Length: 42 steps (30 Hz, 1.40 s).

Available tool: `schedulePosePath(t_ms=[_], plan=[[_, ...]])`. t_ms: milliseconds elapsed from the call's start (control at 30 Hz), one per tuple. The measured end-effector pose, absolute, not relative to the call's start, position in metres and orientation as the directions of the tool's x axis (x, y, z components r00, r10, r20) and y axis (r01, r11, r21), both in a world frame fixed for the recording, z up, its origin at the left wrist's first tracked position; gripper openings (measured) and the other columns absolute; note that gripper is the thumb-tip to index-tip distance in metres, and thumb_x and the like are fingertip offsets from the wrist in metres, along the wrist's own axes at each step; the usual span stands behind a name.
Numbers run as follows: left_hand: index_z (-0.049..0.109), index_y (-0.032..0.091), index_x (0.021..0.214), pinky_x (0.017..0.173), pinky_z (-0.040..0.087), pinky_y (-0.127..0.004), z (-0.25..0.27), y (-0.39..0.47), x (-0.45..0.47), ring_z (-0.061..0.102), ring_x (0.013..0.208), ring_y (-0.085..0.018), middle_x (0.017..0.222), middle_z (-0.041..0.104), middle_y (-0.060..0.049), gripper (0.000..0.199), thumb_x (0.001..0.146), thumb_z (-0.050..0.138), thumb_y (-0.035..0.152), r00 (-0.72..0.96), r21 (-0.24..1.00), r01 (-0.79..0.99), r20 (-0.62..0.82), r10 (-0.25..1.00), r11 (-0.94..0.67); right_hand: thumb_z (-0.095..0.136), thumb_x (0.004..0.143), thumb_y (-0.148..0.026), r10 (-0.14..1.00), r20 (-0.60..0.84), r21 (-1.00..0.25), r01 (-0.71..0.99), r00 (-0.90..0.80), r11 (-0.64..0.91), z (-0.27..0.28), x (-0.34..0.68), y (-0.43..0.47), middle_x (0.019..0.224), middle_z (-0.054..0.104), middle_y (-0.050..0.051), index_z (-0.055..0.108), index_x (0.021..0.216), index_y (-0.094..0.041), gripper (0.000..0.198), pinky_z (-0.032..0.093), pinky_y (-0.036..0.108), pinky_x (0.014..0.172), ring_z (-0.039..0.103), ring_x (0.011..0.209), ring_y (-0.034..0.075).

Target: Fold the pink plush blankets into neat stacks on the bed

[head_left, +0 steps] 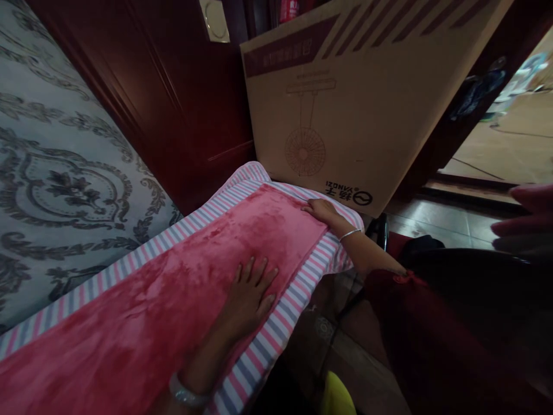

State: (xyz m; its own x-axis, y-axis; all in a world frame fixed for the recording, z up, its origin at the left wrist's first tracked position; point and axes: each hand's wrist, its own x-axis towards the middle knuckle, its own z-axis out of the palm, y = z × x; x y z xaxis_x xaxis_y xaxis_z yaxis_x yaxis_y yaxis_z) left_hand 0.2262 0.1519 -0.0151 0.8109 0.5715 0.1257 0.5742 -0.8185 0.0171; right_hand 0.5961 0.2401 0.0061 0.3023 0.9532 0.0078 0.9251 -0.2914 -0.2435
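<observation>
A long pink plush cloth [142, 305] lies over a striped pink, grey and white sheet [276, 323] on a narrow, bench-like surface. My left hand [250, 291] rests palm down on the plush, fingers spread, with a bracelet at the wrist. At the far right corner of the plush is my right hand [323, 212], its fingers bent and closed on the cloth's edge. Its fingertips are partly hidden. A thin bangle circles that wrist, below a dark red sleeve [415, 305]. The plush surface shows darker, ruffled patches.
A large cardboard box [367, 115] with a fan drawing stands beyond the far end. Dark red wood panelling [142, 86] and patterned wallpaper [64, 190] border the left. To the right are a black round-edged object [475, 288], a blurred pink shape [525, 219] and a doorway. Something yellow [337, 395] shows below.
</observation>
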Motion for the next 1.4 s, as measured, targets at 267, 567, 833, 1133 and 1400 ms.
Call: schedulePosePath(t_ms=[267,567,833,1133,1400], plan=[[0.042,0.038,0.154,0.122,0.024,-0.064,-0.018,0.149,0.226,0.023,0.155,-0.035,0.167,0.033,-0.002,0.058,0.097,0.053,0.039,0.806,0.028,0.577,0.139,0.575,-0.816,0.045,0.103,-0.055,0.946,-0.031,-0.237,0.917,0.323,-0.321,0.016,0.592,0.237,0.133,0.066,0.016,0.067,0.127,-0.015,0.051,0.044,0.028,0.09,0.062,0.119,0.026],[0.041,0.038,0.154,0.123,0.022,-0.065,-0.013,0.148,0.225,0.021,0.156,-0.035,0.167,0.031,-0.001,0.056,0.099,0.049,0.044,0.807,0.09,0.578,0.088,0.584,-0.811,0.017,0.109,-0.054,0.928,-0.129,-0.265,0.89,0.349,-0.371,0.039,0.57,0.292,0.137,0.063,0.018,0.065,0.134,-0.011,0.069,0.049,0.026,0.088,0.066,0.117,0.023],[0.038,0.038,0.156,0.124,0.019,-0.065,-0.007,0.144,0.223,0.018,0.157,-0.034,0.169,0.027,0.0,0.058,0.099,0.049,0.043,0.811,0.138,0.57,0.062,0.582,-0.81,0.067,0.091,-0.034,0.92,-0.199,-0.216,0.901,0.337,-0.377,0.046,0.564,0.334,0.126,0.069,0.02,0.075,0.118,-0.011,0.036,0.05,0.032,0.093,0.066,0.115,0.031],[0.035,0.039,0.157,0.123,0.019,-0.068,-0.014,0.147,0.222,0.014,0.157,-0.035,0.17,0.024,0.0,0.057,0.101,0.047,0.046,0.818,0.176,0.552,0.074,0.571,-0.815,0.04,0.106,-0.049,0.877,0.013,-0.318,0.833,0.481,-0.452,0.003,0.55,0.322,0.134,0.063,0.022,0.059,0.135,-0.012,0.051,0.048,0.034,0.095,0.061,0.124,0.03],[0.04,0.038,0.155,0.126,0.016,-0.063,-0.004,0.143,0.222,0.02,0.157,-0.029,0.165,0.036,0.001,0.052,0.103,0.044,0.04,0.854,0.232,0.485,0.081,0.513,-0.843,0.045,0.104,-0.05,0.874,0.06,-0.384,0.819,0.483,-0.427,-0.005,0.551,0.32,0.128,0.066,0.018,0.06,0.128,-0.016,0.045,0.047,0.035,0.095,0.061,0.12,0.029]])
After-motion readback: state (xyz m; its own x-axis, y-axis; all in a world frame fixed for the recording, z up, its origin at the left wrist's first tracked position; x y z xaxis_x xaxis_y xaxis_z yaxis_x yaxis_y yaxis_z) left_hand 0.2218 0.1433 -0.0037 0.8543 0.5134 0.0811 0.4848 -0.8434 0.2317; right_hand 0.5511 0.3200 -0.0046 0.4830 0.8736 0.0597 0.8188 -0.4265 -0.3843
